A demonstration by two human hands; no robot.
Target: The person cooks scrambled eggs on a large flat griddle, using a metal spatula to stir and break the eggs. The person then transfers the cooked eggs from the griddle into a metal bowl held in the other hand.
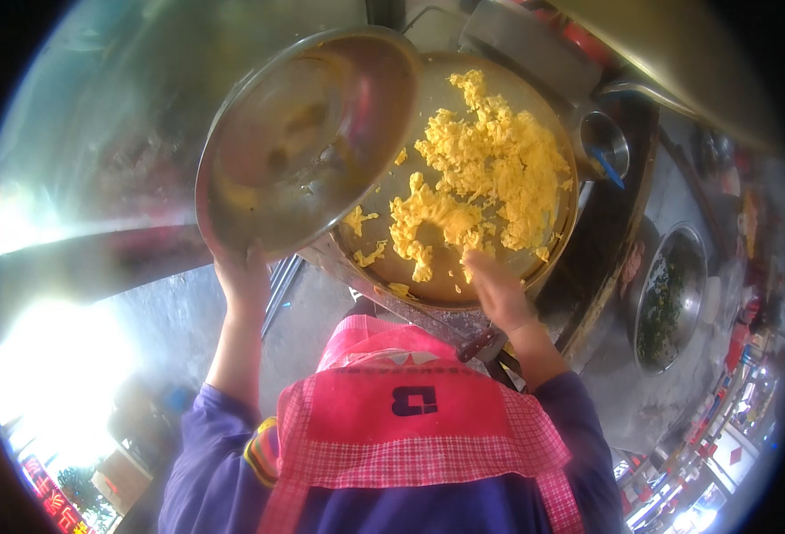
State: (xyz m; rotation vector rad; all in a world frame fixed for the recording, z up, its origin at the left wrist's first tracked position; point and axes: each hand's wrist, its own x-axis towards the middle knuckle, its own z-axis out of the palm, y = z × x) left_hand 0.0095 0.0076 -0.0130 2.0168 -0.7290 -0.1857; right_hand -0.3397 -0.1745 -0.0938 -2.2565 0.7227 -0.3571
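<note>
My left hand (242, 270) grips the near rim of a large metal basin (279, 207), which is tilted on edge at the left of a round, flat pan (436, 93). Only a brown, wet film and small scraps show inside the basin. Loose yellow scrambled egg (516, 177) lies over much of the pan, heaped towards its right side. At the pan's near right rim is my right hand (504, 294), its fingers stretched towards the egg. It looks blurred, and whether the fingertips touch the egg is unclear. Nothing shows in it.
A knife with a dark riveted handle (479, 344) lies by the pan's near edge. Right of the pan stands a metal cup (623, 143) with a blue-handled utensil (607, 167). Farther right, a metal bowl (696, 280) holds chopped greens. A large metal surface (112, 147) rises at left.
</note>
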